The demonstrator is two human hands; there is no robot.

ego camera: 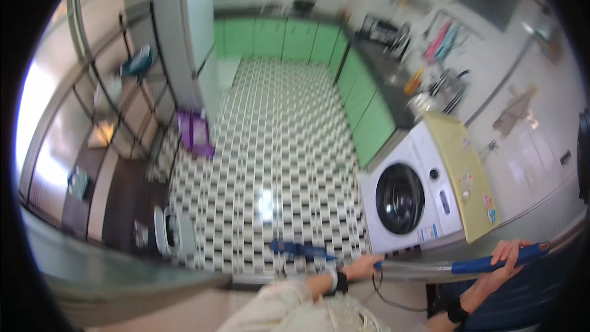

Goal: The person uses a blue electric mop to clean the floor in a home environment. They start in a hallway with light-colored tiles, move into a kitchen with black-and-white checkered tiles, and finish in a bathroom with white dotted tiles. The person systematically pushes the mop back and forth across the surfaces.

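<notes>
A long metal pole (417, 266) with a blue grip (474, 265) slants across the lower right of the view. My left hand (364, 267) is closed around the pole near its lower part. Higher up, my right hand (507, 258) holds the blue grip near its end. Beyond my left hand, a blue mop head (302, 250) lies on the checkered tile floor (276, 157), close to the door threshold; its link to the pole is partly hidden by my left hand and forearm. Black bands are on both wrists.
A white washing machine (373, 212) with a yellow cover (456, 170) stands at right, beside green cabinets (375, 124). At left are a trash bin (184, 235), a purple bag (196, 133), a black metal rack (117, 115) and a refrigerator (200, 18). A glass door edge (138, 272) is at lower left.
</notes>
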